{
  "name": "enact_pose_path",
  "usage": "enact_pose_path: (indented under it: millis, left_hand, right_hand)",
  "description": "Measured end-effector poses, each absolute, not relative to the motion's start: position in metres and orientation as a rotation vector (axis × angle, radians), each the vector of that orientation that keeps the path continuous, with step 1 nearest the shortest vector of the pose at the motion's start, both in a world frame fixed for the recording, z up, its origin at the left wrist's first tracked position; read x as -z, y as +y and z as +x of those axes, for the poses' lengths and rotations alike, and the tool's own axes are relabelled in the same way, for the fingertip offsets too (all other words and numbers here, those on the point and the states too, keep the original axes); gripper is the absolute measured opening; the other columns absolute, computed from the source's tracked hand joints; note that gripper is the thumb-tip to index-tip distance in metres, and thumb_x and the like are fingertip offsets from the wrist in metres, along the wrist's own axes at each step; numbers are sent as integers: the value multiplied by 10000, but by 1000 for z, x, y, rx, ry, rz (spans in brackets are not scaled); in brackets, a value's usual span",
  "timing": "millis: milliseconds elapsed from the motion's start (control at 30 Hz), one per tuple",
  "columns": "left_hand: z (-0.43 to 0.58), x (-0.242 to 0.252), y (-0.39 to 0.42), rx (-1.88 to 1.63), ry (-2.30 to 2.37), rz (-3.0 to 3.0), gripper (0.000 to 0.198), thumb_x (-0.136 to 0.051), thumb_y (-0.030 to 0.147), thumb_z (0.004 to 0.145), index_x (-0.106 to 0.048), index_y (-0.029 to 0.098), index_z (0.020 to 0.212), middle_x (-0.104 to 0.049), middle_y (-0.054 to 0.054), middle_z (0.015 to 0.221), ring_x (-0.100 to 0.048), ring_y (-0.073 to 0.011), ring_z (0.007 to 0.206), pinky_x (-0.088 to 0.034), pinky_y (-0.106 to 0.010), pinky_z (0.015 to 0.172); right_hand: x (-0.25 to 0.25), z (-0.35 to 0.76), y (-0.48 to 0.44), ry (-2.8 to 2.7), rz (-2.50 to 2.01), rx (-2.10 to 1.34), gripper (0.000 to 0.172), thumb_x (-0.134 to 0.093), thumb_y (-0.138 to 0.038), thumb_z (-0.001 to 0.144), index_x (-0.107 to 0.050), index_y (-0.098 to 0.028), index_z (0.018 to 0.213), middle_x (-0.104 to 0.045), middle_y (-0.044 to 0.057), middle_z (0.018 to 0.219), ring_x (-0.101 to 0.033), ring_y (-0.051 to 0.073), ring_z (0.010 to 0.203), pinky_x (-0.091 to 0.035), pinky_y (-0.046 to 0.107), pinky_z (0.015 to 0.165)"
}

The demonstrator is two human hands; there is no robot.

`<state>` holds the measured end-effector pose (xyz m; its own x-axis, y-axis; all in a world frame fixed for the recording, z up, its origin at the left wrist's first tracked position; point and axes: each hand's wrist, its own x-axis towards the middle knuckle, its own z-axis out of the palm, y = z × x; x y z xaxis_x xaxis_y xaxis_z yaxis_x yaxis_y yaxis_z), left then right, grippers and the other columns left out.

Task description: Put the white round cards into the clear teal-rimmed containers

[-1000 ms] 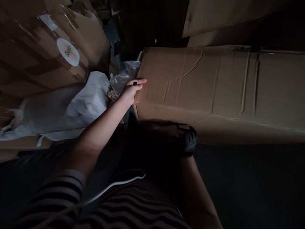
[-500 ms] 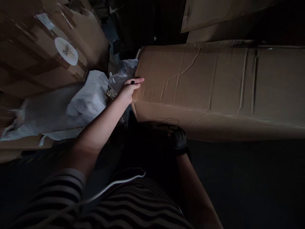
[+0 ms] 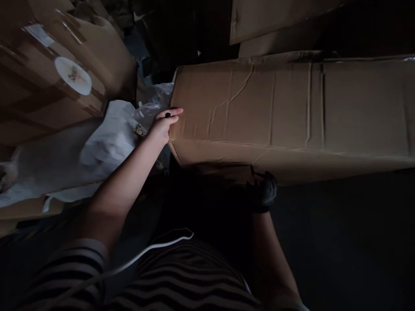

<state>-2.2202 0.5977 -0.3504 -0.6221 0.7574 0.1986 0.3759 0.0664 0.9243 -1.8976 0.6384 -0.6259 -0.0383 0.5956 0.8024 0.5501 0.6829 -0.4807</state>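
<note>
A long brown cardboard box (image 3: 288, 108) lies across the middle and right of the head view, its top creased. My left hand (image 3: 165, 123) is at the box's left end, fingers over the edge; a small black item shows between the fingers. In a dark glove, my right hand (image 3: 263, 188) is just below the box's near side, its fingers closed round a thin dark pen-like tool (image 3: 252, 169) whose tip points at that side. Shadow covers part of this hand. Dark marks on the near side are hard to make out.
At the left stands a taped carton (image 3: 106, 56) with a white oval label (image 3: 73, 76). Before it lies a white plastic-wrapped bundle (image 3: 61, 153). More cardboard (image 3: 279, 19) is behind the box. A white cord (image 3: 152, 247) hangs across my striped shirt.
The view has shifted, so the box and cartons sit further left. My right hand has moved right along the box's near side. My left hand stays at the box's left end.
</note>
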Motion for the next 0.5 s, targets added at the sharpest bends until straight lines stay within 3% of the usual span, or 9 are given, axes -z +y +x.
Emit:
enact_pose_path:
  millis: [133,500]
  left_hand:
    - [-2220,351,596,-1598,2015,1123,366,-659,223,648,-723,188,1007,-728,-63,1043,-643,-274,1079,-514,-433,946]
    - [-2217,350,591,-1631,2004,1066,412,-660,175,636,-711,193,1045,-699,-73,1143,-621,-280,1146,-488,-451,1025]
  right_hand:
    - [618,-1880,647,-1607,-937,-4,139,-580,-267,866,-614,-181,971,-676,97,958,-613,225,973,-503,411,912]
    - [652,-1879,648,-1840,-1017,-112,176,-547,-307,859,-661,-190,926,-665,101,909,-583,245,979,-456,407,915]
